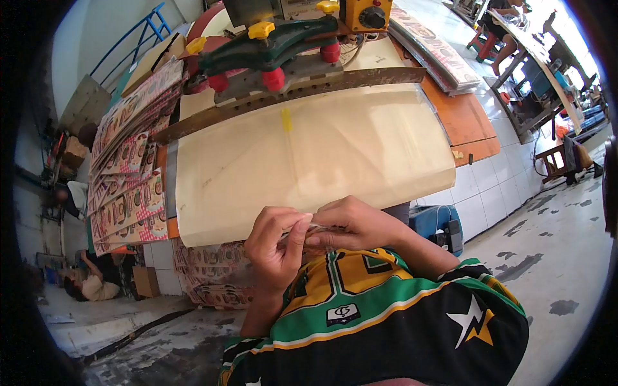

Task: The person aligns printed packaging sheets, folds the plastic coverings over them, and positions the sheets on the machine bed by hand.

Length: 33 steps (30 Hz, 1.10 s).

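Close to my body, just past the near edge of a cream-coloured sheet (360, 141), my two hands meet. My left hand (273, 241) is closed, with thumb and forefinger pinched together. Against it, my right hand (354, 224) has its fingers curled in a pinch too. Something thin and pale shows between the fingertips, too small to make out. The sheet covers the worktop and carries a yellow strip (286, 119) near its far edge. Beyond it stands a machine with a dark green cast arm (273, 48), yellow knobs and red knobs, above a long metal bar (360, 78).
Printed plastic packaging lies in uneven stacks (132, 174) at the left, and another stack (431, 48) sits at the back right. An orange board (473, 132) borders the sheet. Below its right side is a blue container (428, 225). Other people are farther off on both sides.
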Tool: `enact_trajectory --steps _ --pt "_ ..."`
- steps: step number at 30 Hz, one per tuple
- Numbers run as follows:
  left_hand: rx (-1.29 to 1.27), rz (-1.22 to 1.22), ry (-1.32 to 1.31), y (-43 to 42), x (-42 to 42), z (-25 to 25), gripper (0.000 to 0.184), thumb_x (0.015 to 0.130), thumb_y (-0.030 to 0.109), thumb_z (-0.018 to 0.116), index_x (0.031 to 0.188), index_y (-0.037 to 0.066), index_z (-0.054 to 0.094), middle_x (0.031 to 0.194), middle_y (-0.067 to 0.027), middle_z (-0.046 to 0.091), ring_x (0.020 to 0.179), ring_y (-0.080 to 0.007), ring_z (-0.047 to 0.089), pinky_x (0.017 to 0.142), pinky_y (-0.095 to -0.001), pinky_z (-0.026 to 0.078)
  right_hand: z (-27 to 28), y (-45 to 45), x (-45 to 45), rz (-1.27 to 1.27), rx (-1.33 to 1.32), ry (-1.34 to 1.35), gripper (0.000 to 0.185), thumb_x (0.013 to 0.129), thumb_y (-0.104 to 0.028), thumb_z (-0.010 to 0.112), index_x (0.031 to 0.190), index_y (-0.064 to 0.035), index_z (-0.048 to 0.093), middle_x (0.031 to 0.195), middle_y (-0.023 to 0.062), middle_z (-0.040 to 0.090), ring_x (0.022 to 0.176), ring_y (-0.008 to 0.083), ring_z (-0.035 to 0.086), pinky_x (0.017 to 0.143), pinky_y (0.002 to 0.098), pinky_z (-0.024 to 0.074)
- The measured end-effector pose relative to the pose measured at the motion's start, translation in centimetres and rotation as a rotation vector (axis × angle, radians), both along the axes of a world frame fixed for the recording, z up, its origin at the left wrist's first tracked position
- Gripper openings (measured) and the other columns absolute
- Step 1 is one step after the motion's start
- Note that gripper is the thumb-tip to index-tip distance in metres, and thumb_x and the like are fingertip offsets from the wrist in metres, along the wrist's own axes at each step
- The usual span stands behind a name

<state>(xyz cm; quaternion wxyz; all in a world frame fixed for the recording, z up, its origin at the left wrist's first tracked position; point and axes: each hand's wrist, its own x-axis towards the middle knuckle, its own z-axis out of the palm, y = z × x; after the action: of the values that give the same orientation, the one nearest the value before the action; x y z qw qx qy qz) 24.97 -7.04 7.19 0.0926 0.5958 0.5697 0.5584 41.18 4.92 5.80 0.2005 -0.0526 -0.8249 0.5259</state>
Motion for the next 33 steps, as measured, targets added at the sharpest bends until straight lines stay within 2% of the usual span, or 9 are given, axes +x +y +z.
enact_trajectory --steps 4,7,14,18,23,25,29,31,33 --pt "-0.011 -0.106 -0.015 0.1 -0.8 -0.4 0.004 0.094 0.001 0.066 0.093 -0.002 0.067 0.092 -0.0141 0.068 0.085 -0.0230 0.066 0.076 -0.0310 0.052 -0.1 0.1 0.2 -0.002 0.028 -0.015 0.024 0.096 -0.024 0.070 0.101 -0.0007 0.068 0.076 0.0219 0.064 0.070 0.0428 0.062 0.063 0.0463 0.0478" --pt "0.010 -0.088 -0.015 -0.5 -0.7 -0.7 0.004 0.096 0.003 0.064 0.094 -0.001 0.064 0.094 -0.0150 0.068 0.086 -0.0243 0.067 0.078 -0.0319 0.052 -0.2 -0.1 0.1 0.003 0.005 -0.002 0.023 0.096 -0.024 0.069 0.099 -0.0008 0.067 0.074 0.0213 0.063 0.069 0.0420 0.061 0.062 0.0462 0.0470" --pt "0.025 -0.033 -0.070 -0.5 -0.3 -1.6 0.002 0.095 0.001 0.065 0.094 0.001 0.063 0.094 -0.0122 0.071 0.084 -0.0243 0.067 0.075 -0.0322 0.053 -0.7 -0.3 -0.3 0.014 0.020 -0.024 0.023 0.096 -0.024 0.069 0.095 -0.0011 0.067 0.071 0.0196 0.059 0.066 0.0400 0.059 0.061 0.0462 0.0444" --pt "0.136 -0.024 -0.105 -0.8 -0.1 -2.5 0.003 0.098 0.003 0.062 0.095 0.002 0.062 0.094 -0.0114 0.071 0.086 -0.0237 0.065 0.078 -0.0326 0.052 -0.4 -0.7 -0.6 0.028 0.016 -0.002 0.022 0.096 -0.024 0.069 0.096 -0.0017 0.067 0.073 0.0193 0.060 0.068 0.0397 0.060 0.062 0.0464 0.0451" --pt "0.188 -0.002 -0.176 -1.0 -0.2 -2.9 0.008 0.100 0.006 0.060 0.094 0.001 0.060 0.094 -0.0128 0.068 0.086 -0.0221 0.062 0.078 -0.0323 0.052 -1.1 -1.3 -1.3 -0.008 0.058 0.091 0.022 0.096 -0.025 0.068 0.103 -0.0044 0.070 0.078 0.0182 0.063 0.072 0.0390 0.063 0.065 0.0478 0.0478" --pt "0.189 0.018 -0.274 -1.2 0.0 -2.8 0.010 0.101 0.007 0.059 0.093 0.000 0.058 0.093 -0.0136 0.066 0.085 -0.0209 0.061 0.078 -0.0313 0.052 -0.9 -1.5 -1.6 -0.010 0.054 0.096 0.022 0.096 -0.025 0.068 0.106 -0.0054 0.070 0.079 0.0182 0.064 0.073 0.0389 0.063 0.066 0.0477 0.0486" --pt "0.188 0.059 -0.303 -1.6 -0.1 -2.9 0.013 0.102 0.009 0.058 0.093 0.000 0.056 0.093 -0.0137 0.064 0.084 -0.0197 0.060 0.078 -0.0301 0.051 -1.0 -1.7 -2.1 -0.014 0.097 0.068 0.026 0.097 -0.026 0.066 0.114 -0.0077 0.071 0.082 0.0184 0.066 0.076 0.0390 0.065 0.068 0.0470 0.0507" --pt "0.174 0.109 -0.299 -1.6 0.0 -2.5 0.017 0.104 0.012 0.054 0.091 0.002 0.053 0.090 -0.0109 0.061 0.082 -0.0156 0.054 0.076 -0.0282 0.045 -0.5 -1.9 -2.2 -0.011 0.089 0.072 0.024 0.097 -0.023 0.067 0.112 -0.0047 0.071 0.082 0.0166 0.066 0.076 0.0365 0.064 0.068 0.0453 0.0501" --pt "0.172 0.122 -0.320 -1.6 0.1 -2.5 0.016 0.104 0.012 0.054 0.090 0.002 0.053 0.090 -0.0107 0.060 0.082 -0.0155 0.054 0.077 -0.0284 0.045 -0.2 -2.0 -2.3 -0.008 0.082 0.078 0.022 0.097 -0.019 0.068 0.110 -0.0017 0.070 0.083 0.0148 0.066 0.076 0.0341 0.063 0.068 0.0436 0.0496"
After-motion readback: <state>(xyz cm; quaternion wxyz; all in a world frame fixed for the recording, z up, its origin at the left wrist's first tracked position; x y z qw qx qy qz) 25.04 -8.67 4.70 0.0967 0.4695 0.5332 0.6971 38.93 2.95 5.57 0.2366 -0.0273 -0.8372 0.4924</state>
